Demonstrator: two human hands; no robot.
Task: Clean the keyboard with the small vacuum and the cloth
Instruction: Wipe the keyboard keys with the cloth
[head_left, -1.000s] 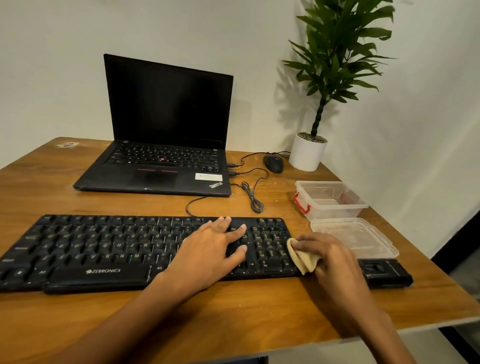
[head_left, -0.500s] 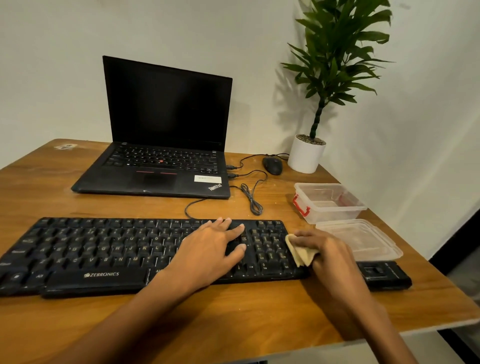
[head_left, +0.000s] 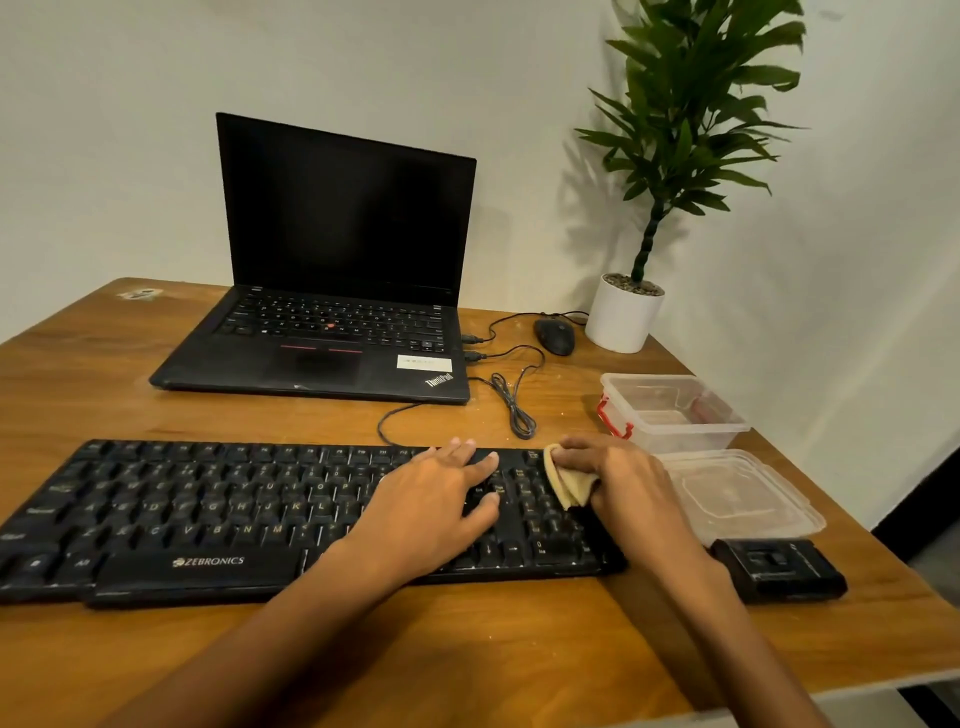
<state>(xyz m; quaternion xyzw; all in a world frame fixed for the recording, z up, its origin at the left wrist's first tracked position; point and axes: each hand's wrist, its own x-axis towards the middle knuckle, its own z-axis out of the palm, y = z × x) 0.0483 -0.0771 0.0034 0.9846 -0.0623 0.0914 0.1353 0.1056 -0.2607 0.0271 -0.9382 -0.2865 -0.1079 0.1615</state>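
A black Zebronics keyboard (head_left: 208, 514) lies across the wooden desk in front of me. My left hand (head_left: 431, 504) rests flat on its right-centre keys, fingers spread and straight. My right hand (head_left: 623, 483) grips a folded beige cloth (head_left: 566, 483) and presses it on the keyboard's upper right corner, over the number pad. A small black vacuum (head_left: 779, 569) lies on the desk just right of the keyboard, behind my right wrist, untouched.
An open black laptop (head_left: 332, 332) stands behind the keyboard, with cables (head_left: 514, 400) and a mouse (head_left: 555, 336) to its right. A potted plant (head_left: 626, 317) stands in the corner. A clear plastic box (head_left: 670, 415) and its lid (head_left: 737, 496) sit near the desk's right edge.
My right hand has slid the cloth from the keyboard's lower right edge up to its upper right corner. The left hand has stayed on the keys.
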